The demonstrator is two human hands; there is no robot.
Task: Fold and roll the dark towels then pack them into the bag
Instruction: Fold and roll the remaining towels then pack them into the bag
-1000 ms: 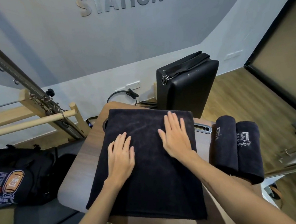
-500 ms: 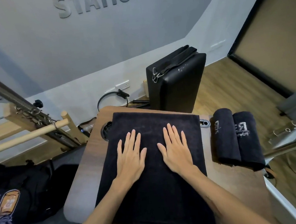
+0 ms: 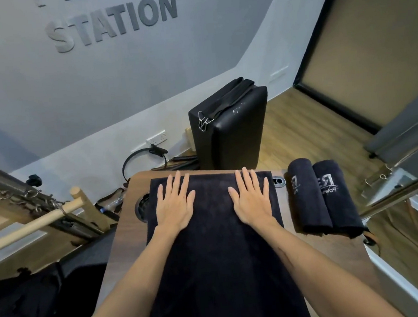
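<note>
Dark towel (image 3: pixel 218 255) flat on table (image 3: pixel 123 234), left hand (image 3: pixel 172 204) and right hand (image 3: pixel 252 197) grip wide, palms pressing, two rolled towels (image 3: pixel 323 198) beside

Raised grey block letters (image 3: pixel 113 22) on the pale grey wall, far beyond the fingertips, read "STATION"; a line of lettering above it is cut off by the frame edge. To the right of the right hand's fingers, two rolled dark towels (image 3: pixel 323 198) carry pale embroidery: a large "R" with small script beginning "Pow" on the outer roll, unreadable on the inner.
</note>
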